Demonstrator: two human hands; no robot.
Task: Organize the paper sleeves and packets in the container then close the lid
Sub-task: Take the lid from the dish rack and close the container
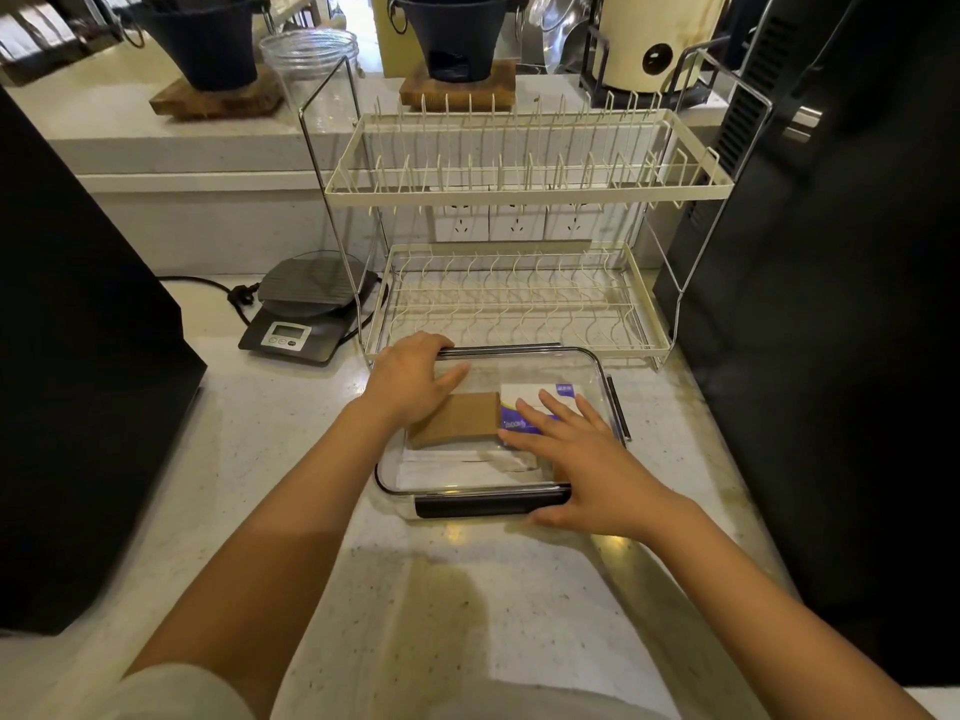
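Note:
A clear rectangular container [592,366] with a black-edged clear lid on top sits on the counter in front of the dish rack. Through the lid I see a brown paper sleeve stack [457,420] on the left. White and purple packets [530,397] lie beside it on the right. My left hand [410,379] lies on the lid's far left corner, fingers bent over the far rim, thumb stretched across the lid. My right hand [576,459] lies flat on the lid's near right part, fingers spread, thumb by the black front latch [488,504]. A second black latch [618,407] runs along the right side.
A cream two-tier dish rack [524,298] stands right behind the container. A black kitchen scale [306,314] with its cord sits to the left of the rack. Large black appliances [78,356] flank the counter on both sides. A glass jar [311,59] stands on the raised shelf.

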